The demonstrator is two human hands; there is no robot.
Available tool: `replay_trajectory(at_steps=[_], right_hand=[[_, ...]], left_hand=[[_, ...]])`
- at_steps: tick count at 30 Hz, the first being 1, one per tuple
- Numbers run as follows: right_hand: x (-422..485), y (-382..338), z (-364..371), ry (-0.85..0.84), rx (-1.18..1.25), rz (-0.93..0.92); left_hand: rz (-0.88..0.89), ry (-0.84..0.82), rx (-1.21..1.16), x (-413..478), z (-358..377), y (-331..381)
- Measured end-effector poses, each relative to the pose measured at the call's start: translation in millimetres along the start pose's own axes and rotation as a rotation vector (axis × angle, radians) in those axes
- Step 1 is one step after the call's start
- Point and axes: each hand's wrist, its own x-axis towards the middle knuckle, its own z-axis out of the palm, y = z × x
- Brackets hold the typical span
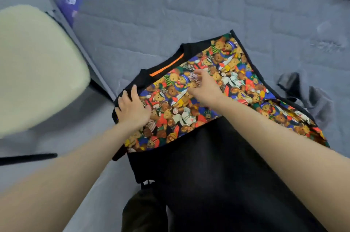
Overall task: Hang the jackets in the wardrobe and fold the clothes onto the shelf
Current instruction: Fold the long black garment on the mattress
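The garment is a top printed all over with bright teddy bears, with black trim and an orange strip inside the neckline. It lies spread on a grey quilted surface. The left hand presses flat on its black shoulder edge, fingers straight and spread. The right hand rests on the print; blur hides whether it pinches the cloth. A crumpled grey cloth lies just beside it.

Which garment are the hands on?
The teddy-bear print top; left hand and right hand touch it, while the grey garment lies untouched.
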Motion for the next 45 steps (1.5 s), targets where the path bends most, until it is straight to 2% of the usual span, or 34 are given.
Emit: replay_trajectory(at_steps=[5,11,17,20,24,27,29,31,34,35,37,39,41,45], right_hand=[[61.4,-15.9,6.3,0.112,-0.202,0.004],[90.0,-18.3,30.8,0.001,-0.572,0.015],[60.6,0.0,64.9,0.239,-0.605,-0.141],[29.1,10.7,90.3,0.192,-0.705,-0.289],[-7.3,9.1,116.6,-0.018,-0.605,-0.429],[-23.2,4.8,130.2,-0.165,-0.56,-0.411],[-25.3,1.6,133.6,-0.206,-0.546,-0.377],[-23.8,-1.6,131.6,-0.212,-0.529,-0.362],[-23.5,-3.6,127.6,-0.222,-0.53,-0.348],[-24.4,-4.2,127.9,-0.227,-0.536,-0.342],[-26.6,-5.4,129.5,-0.227,-0.551,-0.325],[-28.8,-6.3,130.8,-0.226,-0.568,-0.314],[-31.4,-8.2,129.0,-0.221,-0.587,-0.318],[-25.9,-18.8,111.4,-0.129,-0.538,-0.276]], left_hand=[[0.064,-0.022,0.043,46.3,-3.5,0.2],[0.175,0.137,0.059,72.7,-6.2,-20.2],[0.259,0.225,-0.186,58.4,7.7,-56.7],[0.245,0.167,-0.395,48.6,3.1,-82.0],[0.134,-0.007,-0.322,35.2,-3.6,-118.0],[0.074,-0.146,-0.243,23.4,-6.6,-140.6],[0.043,-0.196,-0.281,13.2,-10.6,-152.6],[0.026,-0.225,-0.296,4.0,-17.8,-160.6],[0.017,-0.33,-0.192,-12.6,-28.4,-173.4],[0.002,-0.358,-0.215,-18.6,-30.2,-177.9],[-0.04,-0.388,-0.424,-30.5,-31.4,-180.8],[-0.06,-0.354,-0.623,-36.6,-28.2,-176.9],[-0.08,-0.309,-0.693,-39.2,-28.3,-167.8],[-0.039,-0.251,-0.591,-33.9,-36.2,-147.6]])
